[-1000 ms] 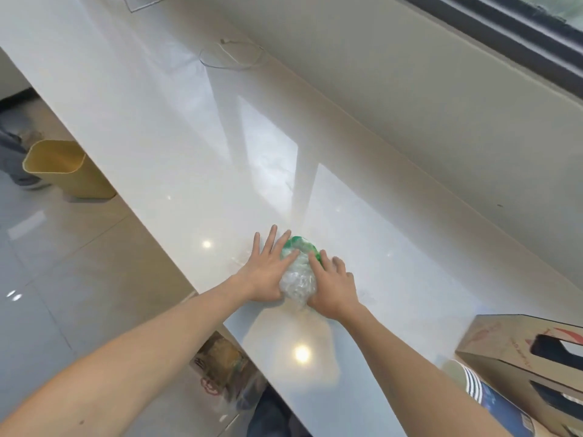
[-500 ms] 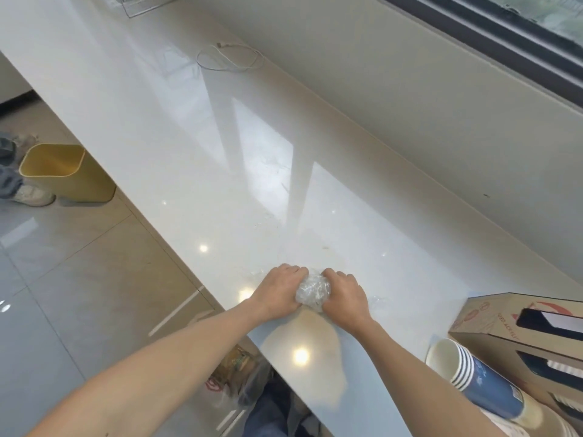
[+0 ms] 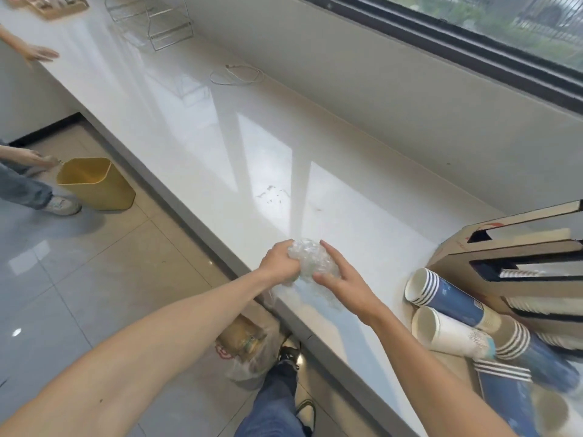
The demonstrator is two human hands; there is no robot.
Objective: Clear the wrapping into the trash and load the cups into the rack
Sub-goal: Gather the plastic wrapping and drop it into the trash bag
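Observation:
A crumpled ball of clear plastic wrapping (image 3: 312,260) hangs just above the front edge of the white counter (image 3: 195,127). My left hand (image 3: 279,261) is closed around its left side. My right hand (image 3: 339,274) rests against its right side with the fingers spread. Stacks of blue and white paper cups (image 3: 448,298) lie on their sides at the right. A wire rack (image 3: 154,23) stands far back on the counter. A yellow trash bin (image 3: 94,182) sits on the floor to the left.
A brown cardboard box (image 3: 517,257) with cut-out slots stands behind the cups. A white cable (image 3: 236,75) lies coiled near the wall. A plastic bag (image 3: 249,348) sits on the floor under the counter. Another person's hand (image 3: 38,53) and leg (image 3: 28,190) are at the left.
The wrapping has been squeezed from a loose green-tinted wad into a tight ball and lifted toward the counter's front edge. My right hand's fingers have loosened. The view has widened to show rack and cups.

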